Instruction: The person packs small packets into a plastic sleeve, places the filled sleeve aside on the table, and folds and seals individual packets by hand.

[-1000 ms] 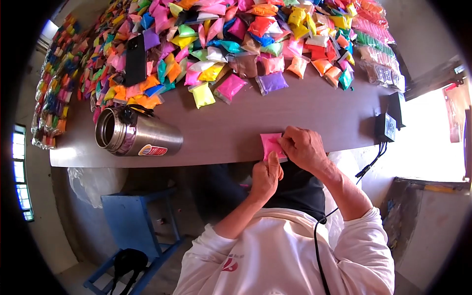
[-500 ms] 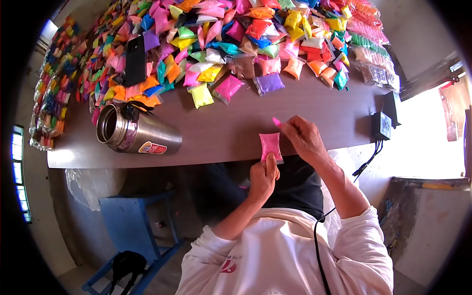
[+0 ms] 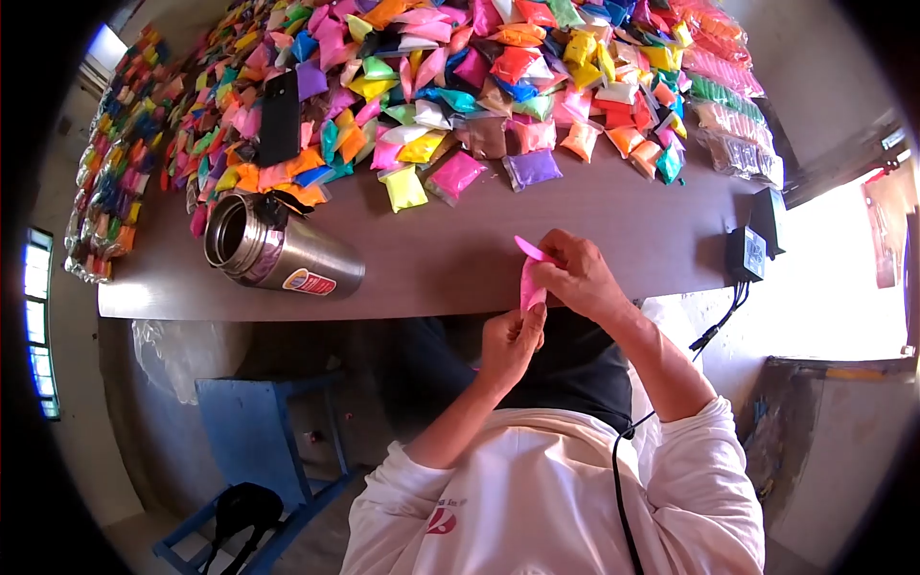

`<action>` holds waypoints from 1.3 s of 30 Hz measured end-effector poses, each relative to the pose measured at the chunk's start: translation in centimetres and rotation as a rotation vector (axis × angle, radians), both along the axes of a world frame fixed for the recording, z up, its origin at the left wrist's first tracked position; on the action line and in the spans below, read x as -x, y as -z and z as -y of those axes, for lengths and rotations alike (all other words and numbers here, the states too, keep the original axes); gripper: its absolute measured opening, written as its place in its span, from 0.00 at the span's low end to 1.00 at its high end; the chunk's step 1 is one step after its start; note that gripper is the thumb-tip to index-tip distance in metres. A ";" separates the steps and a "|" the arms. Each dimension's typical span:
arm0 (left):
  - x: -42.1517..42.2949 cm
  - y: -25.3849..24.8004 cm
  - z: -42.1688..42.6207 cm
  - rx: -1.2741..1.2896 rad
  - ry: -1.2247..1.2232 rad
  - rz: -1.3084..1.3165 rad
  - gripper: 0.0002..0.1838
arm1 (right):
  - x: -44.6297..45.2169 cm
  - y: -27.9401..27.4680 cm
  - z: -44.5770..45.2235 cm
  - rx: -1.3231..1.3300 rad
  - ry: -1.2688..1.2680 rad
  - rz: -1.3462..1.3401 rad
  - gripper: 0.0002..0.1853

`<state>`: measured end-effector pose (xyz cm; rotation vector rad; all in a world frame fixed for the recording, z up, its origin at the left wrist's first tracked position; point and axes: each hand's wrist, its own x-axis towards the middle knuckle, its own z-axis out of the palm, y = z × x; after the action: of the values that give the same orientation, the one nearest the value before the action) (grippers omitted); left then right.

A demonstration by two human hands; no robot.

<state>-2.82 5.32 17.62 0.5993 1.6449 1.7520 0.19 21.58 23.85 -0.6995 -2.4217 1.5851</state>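
Near the table's front edge, my left hand (image 3: 513, 343) is closed, thumb up, on the lower end of a small pink packet (image 3: 529, 287). The packet is turned partly edge-on. My right hand (image 3: 581, 276) is closed around a thin, bright pink strip (image 3: 530, 249) that sticks out to the left of its fingers. The right fingers also meet the packet's upper part and hide some of it. Whether strip and packet touch I cannot tell. Beyond the hands lie a yellow packet (image 3: 403, 189), a pink packet (image 3: 455, 177) and a purple packet (image 3: 532, 170).
A heap of coloured packets (image 3: 422, 86) covers the table's far side, with a black phone (image 3: 280, 120) on it. A steel flask (image 3: 297, 254) lies at left. A black adapter (image 3: 746, 254) with cables sits at right. A blue chair (image 3: 251, 431) stands below left.
My right hand has come down and left onto the pink packet, which has turned from flat-facing to partly edge-on. More of the pink strip shows. The view has shifted slightly.
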 end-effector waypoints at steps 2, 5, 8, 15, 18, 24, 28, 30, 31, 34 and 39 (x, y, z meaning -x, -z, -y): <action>0.4 0.0 0.5 -0.084 0.036 0.124 0.24 | 0.1 0.4 -0.6 0.022 0.002 -0.035 0.14; 1.3 0.2 1.2 -0.214 0.105 0.386 0.27 | 0.3 0.9 -1.6 0.187 -0.099 -0.098 0.12; 1.8 0.8 1.5 -0.277 0.195 0.517 0.34 | 0.7 0.6 -1.7 0.282 -0.157 -0.096 0.12; 1.8 0.0 1.2 -0.378 0.200 0.822 0.36 | 1.2 0.9 -3.5 0.302 -0.285 -0.122 0.12; 1.5 0.3 0.9 -0.317 0.163 0.782 0.34 | 1.4 1.5 -3.2 0.310 -0.309 -0.090 0.12; 0.8 0.1 0.1 -0.176 0.064 0.613 0.31 | 0.6 0.1 -2.0 -0.301 -0.194 -0.079 0.11; 0.4 1.0 0.0 -0.183 0.035 0.504 0.31 | -0.9 -1.8 -2.9 -0.158 -0.039 0.140 0.11; 0.2 1.0 -0.2 -0.190 0.032 0.497 0.32 | -1.8 -1.2 -2.9 -0.151 -0.046 0.027 0.10; 0.2 1.0 -0.4 -0.175 0.016 0.456 0.32 | -2.1 -0.9 -2.7 -0.153 -0.040 0.030 0.10; 0.1 0.9 -0.5 -0.158 -0.005 0.416 0.33 | -2.4 -0.3 -1.9 -0.223 -0.147 -0.044 0.11; 0.4 1.3 -0.2 -0.177 0.016 0.485 0.33 | -1.5 0.2 -1.2 -0.473 -0.148 -0.269 0.06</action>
<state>-3.20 5.48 16.32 0.2331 1.1567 1.8625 1.74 22.82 23.66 -0.2126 -2.5374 0.9986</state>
